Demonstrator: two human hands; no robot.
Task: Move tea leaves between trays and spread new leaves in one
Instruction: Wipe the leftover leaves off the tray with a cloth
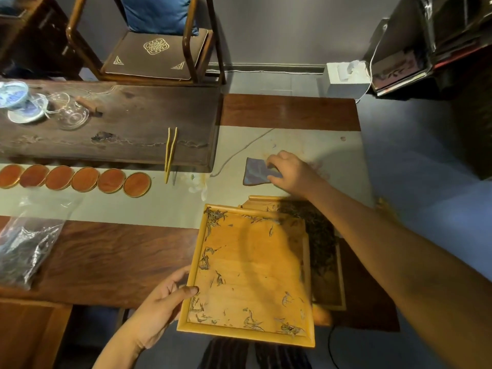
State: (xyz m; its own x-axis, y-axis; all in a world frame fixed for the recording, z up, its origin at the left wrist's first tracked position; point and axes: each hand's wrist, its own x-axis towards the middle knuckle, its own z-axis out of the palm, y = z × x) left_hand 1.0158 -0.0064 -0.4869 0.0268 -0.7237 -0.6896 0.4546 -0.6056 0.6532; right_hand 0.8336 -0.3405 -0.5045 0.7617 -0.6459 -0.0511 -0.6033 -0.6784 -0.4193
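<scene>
With the left hand [162, 310] gripping the nearly emptied pale wooden tray [250, 275], the right hand [290, 170] at 1 o'clock pinched a blue-grey cloth [255, 173], likely to wipe off stragglers next.

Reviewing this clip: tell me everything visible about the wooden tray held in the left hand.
The light wooden tray is rectangular, with a raised frame rim and a flat, pale honey-coloured floor. It is nearly emptied: only scattered dry tea leaves cling along its edges and corners. The left hand grips its left rim, thumb on top. Its right side overlaps a second tray that holds a dark pile of leaves.
</scene>
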